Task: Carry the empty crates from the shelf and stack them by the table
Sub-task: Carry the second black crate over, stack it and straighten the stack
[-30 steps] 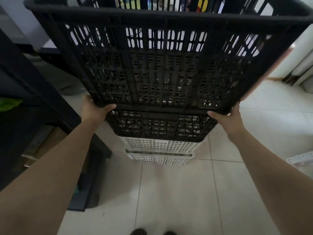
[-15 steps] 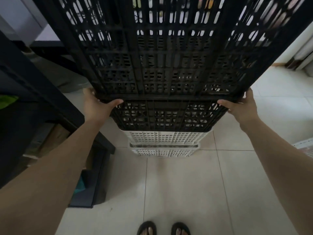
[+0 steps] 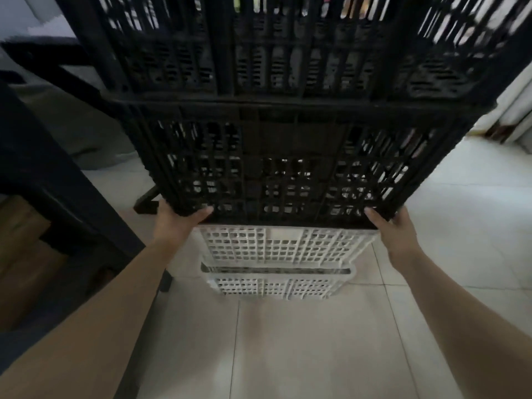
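A large black lattice crate (image 3: 282, 168) fills the upper view, tilted away from me. My left hand (image 3: 178, 223) grips its lower left corner and my right hand (image 3: 394, 228) grips its lower right corner, thumbs on the near face. A rim line crosses the black lattice at mid height; more black crate (image 3: 288, 53) shows above it, and I cannot tell if they are two crates. Directly below my hands stand two stacked white crates (image 3: 276, 249) on the floor; the lower white crate (image 3: 273, 286) sticks out slightly.
A dark table frame (image 3: 66, 197) runs along the left, with brown boxes (image 3: 20, 243) under it. Pale floor tiles (image 3: 288, 355) lie in front of the stack and to its right. Light curtains or a door edge (image 3: 515, 110) stand at far right.
The black crate has come down and both hands have sunk with it, from about the rim of the stack's black crate to just above the white crates. The view has tilted down.
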A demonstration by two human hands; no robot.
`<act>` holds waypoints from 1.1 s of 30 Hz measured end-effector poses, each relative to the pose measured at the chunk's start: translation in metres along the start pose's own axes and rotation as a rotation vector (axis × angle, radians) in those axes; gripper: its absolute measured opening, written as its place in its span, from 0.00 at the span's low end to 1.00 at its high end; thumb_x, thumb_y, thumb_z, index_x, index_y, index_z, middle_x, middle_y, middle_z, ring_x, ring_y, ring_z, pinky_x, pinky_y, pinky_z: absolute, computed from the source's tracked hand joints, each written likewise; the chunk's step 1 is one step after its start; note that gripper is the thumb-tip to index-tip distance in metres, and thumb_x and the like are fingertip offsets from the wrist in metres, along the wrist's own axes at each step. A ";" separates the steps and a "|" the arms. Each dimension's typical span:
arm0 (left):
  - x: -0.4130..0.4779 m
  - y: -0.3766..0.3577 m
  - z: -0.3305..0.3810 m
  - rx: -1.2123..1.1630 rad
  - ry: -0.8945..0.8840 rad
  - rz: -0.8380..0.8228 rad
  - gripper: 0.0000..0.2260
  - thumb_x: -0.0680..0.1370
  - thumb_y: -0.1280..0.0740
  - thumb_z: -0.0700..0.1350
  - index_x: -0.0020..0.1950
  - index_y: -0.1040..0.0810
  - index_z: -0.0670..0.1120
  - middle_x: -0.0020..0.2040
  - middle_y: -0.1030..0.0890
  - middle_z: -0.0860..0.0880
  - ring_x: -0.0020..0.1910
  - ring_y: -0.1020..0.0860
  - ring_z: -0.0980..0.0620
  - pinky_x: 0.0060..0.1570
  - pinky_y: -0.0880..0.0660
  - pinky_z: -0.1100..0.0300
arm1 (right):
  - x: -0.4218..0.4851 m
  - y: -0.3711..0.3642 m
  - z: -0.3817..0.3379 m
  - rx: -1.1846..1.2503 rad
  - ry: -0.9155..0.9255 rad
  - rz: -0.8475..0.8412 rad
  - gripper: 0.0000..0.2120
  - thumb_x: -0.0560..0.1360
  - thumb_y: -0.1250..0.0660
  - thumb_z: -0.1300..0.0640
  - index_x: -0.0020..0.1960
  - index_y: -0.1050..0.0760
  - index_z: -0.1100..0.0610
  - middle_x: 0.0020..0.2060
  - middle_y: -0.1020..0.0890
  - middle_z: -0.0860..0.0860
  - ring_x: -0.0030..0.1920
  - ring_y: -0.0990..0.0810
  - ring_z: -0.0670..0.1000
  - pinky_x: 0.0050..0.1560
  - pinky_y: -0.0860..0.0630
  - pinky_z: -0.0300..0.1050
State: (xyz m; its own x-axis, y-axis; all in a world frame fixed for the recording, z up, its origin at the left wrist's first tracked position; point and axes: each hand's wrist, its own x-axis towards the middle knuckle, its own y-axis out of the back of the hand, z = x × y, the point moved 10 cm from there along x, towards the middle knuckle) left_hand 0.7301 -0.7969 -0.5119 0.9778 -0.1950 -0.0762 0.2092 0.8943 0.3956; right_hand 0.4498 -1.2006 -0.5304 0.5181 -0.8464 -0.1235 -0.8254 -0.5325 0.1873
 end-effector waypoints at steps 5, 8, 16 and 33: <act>0.020 -0.005 -0.020 -0.151 -0.116 0.130 0.40 0.64 0.22 0.50 0.72 0.38 0.49 0.67 0.27 0.51 0.66 0.29 0.51 0.66 0.33 0.52 | 0.016 0.002 0.009 0.108 0.190 0.105 0.28 0.58 0.24 0.40 0.55 0.27 0.44 0.50 0.19 0.39 0.53 0.21 0.40 0.55 0.26 0.41; 0.025 -0.002 -0.021 -0.125 -0.146 0.170 0.40 0.62 0.22 0.54 0.70 0.35 0.48 0.66 0.26 0.49 0.65 0.27 0.50 0.65 0.30 0.51 | 0.019 -0.002 0.011 0.158 0.253 0.136 0.25 0.59 0.24 0.41 0.53 0.28 0.41 0.47 0.20 0.35 0.49 0.22 0.35 0.56 0.27 0.40; 0.016 0.001 -0.007 -0.100 -0.193 0.196 0.37 0.62 0.22 0.55 0.67 0.31 0.45 0.64 0.23 0.48 0.61 0.25 0.50 0.56 0.30 0.59 | 0.019 0.003 0.004 0.146 0.285 0.183 0.28 0.59 0.24 0.41 0.54 0.31 0.44 0.46 0.23 0.35 0.48 0.23 0.35 0.52 0.27 0.37; 0.007 -0.007 -0.011 -0.153 -0.225 0.174 0.45 0.59 0.25 0.64 0.70 0.37 0.50 0.63 0.26 0.54 0.61 0.27 0.52 0.60 0.30 0.56 | 0.022 -0.009 0.004 -0.043 0.291 -0.052 0.54 0.48 0.21 0.36 0.69 0.41 0.45 0.57 0.26 0.42 0.59 0.27 0.47 0.62 0.31 0.47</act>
State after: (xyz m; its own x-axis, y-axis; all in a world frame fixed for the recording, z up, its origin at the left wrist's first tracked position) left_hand 0.7356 -0.8003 -0.5254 0.9760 -0.1025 0.1920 0.0544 0.9690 0.2410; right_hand 0.4674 -1.2143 -0.5389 0.6071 -0.7804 0.1499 -0.7891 -0.5697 0.2297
